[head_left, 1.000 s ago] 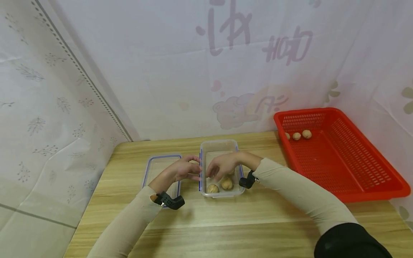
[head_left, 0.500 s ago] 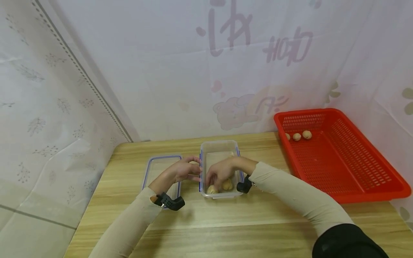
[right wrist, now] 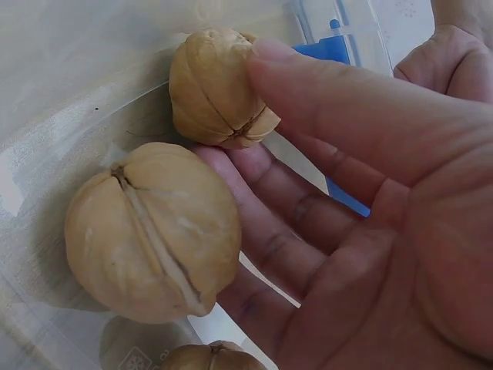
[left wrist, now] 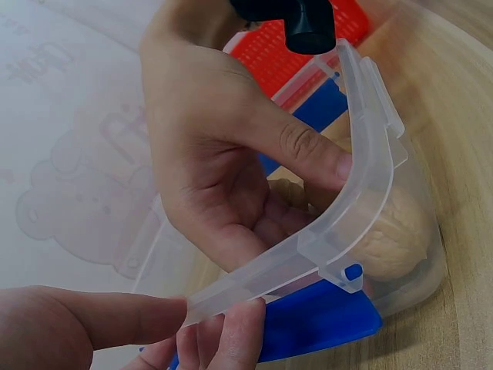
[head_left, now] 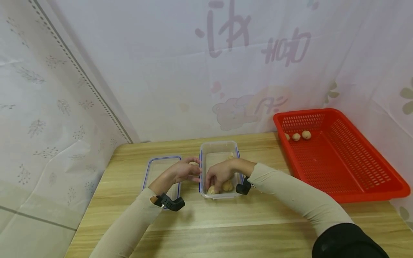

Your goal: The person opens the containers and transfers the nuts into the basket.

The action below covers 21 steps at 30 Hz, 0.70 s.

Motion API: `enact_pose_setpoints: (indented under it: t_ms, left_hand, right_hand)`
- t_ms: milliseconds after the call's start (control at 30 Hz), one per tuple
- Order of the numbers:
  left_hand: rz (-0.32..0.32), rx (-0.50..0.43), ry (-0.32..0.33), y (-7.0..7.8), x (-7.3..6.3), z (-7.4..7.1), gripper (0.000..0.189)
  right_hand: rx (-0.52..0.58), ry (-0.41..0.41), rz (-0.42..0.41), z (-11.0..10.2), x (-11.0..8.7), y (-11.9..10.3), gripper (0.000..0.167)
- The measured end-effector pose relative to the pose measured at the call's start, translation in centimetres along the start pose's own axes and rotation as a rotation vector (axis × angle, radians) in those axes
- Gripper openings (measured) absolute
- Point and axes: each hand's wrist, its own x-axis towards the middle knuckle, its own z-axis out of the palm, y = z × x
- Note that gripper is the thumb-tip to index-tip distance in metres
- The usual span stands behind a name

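A clear plastic container (head_left: pixel 204 147) with blue side clips stands on the table, several walnuts inside. My right hand (head_left: pixel 222 172) reaches into its near-left corner. There, in the right wrist view, thumb and fingers pinch a walnut (right wrist: pixel 219 86), which the left wrist view shows through the clear wall. A larger walnut (right wrist: pixel 150 235) lies beside those fingers, and part of another walnut (right wrist: pixel 212 357) shows below it. My left hand (head_left: pixel 184 170) is at the container's left side; in the left wrist view its thumb and fingers grip the rim above a blue clip (left wrist: pixel 320 320).
A clear lid (head_left: pixel 154 165) with a blue seal lies left of the container, partly under the left forearm. At the right stands a red perforated basket (head_left: pixel 335 197) with a few walnuts (head_left: pixel 306 134) in its far-left corner. A printed curtain (head_left: pixel 161 89) hangs behind the table.
My right hand has moved toward the near-left corner of the container and taken hold of the walnut there. The left hand has stayed at the container's left side.
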Motion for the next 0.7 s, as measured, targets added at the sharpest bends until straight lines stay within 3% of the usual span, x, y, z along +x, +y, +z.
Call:
enact_pose_setpoints:
  t_ms: [400,700]
  left_hand:
    - [-0.003,-0.002,-0.002,-0.19,0.14,-0.06,0.040]
    - [0.000,-0.005,0.004,-0.23,0.20,-0.05,0.040]
  right_hand:
    - [-0.001,0.020,0.019,0.23,0.06,-0.20,0.030]
    - [-0.027,0.115,0.026,-0.09,-0.33,-0.14,0.027]
